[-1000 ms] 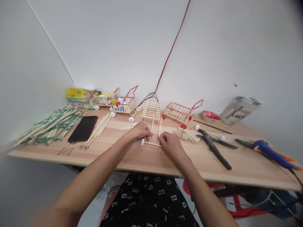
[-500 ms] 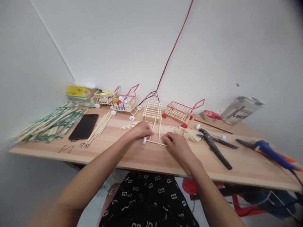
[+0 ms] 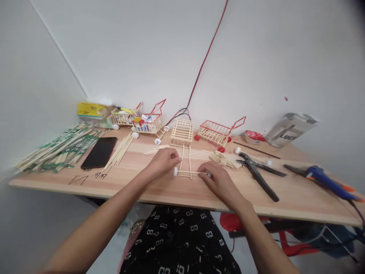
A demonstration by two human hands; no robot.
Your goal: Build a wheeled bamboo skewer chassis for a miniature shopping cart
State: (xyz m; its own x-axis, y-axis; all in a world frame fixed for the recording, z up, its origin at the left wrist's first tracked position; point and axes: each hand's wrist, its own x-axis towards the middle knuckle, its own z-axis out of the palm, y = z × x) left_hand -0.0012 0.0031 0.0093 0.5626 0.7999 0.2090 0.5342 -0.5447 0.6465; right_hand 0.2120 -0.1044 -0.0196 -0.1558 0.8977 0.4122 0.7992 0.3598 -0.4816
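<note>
A small frame of thin wooden sticks (image 3: 186,164) lies flat on the wooden table (image 3: 171,190), with a cross stick carrying a white wheel (image 3: 175,171) at its left end. My left hand (image 3: 164,161) is curled, fingertips pinching the frame's left side just above that wheel. My right hand (image 3: 218,177) rests on the table, its fingers pinching the right end of the cross stick, where a second white wheel (image 3: 209,174) peeks out. Just behind the frame stands an unpainted stick basket (image 3: 182,133).
Two finished red-trimmed stick carts (image 3: 148,122) and another red cart (image 3: 216,133) line the wall. A black phone (image 3: 99,152), bundles of chopsticks (image 3: 57,148), loose sticks (image 3: 119,150) lie left. Black pliers (image 3: 256,173), a blue glue gun (image 3: 327,180), a red paint dish (image 3: 253,137) lie right.
My right hand slid right along the cross stick, baring its length and the wheel at its end. The frame moved slightly nearer me; my left hand stayed on its left side.
</note>
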